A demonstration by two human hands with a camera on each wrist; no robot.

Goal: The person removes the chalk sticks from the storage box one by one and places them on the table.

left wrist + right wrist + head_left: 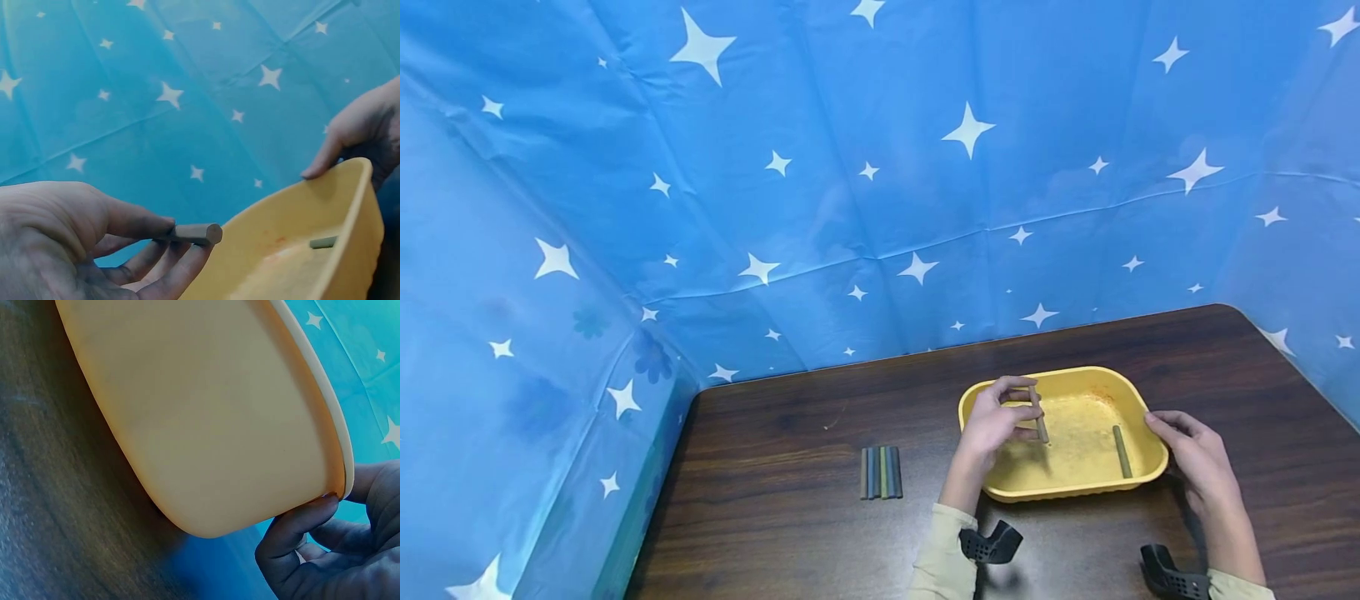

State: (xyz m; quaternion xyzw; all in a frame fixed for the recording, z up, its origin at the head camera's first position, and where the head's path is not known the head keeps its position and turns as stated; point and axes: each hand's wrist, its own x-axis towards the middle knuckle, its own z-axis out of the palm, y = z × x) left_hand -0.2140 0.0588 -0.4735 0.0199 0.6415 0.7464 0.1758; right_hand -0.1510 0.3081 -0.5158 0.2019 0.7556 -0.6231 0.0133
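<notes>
Over the left part of a yellow plastic tray (1075, 480), my left hand (992, 421) pinches a short grey-brown stick (1039, 414) between thumb and fingertips. The left wrist view shows the blunt end of this stick (197, 234) poking out past the fingers. My right hand (1198, 458) grips the tray's right rim, thumb on top and fingers curled beneath, as the right wrist view shows at the tray's corner (219, 456). A dark olive stick (1122, 452) lies inside the tray near its right end.
Left of the tray, several similar sticks (882, 472) in brown, blue-grey and olive lie side by side on the dark wooden table (760, 517). A blue curtain (880, 200) with white stars stands behind the table and along its sides.
</notes>
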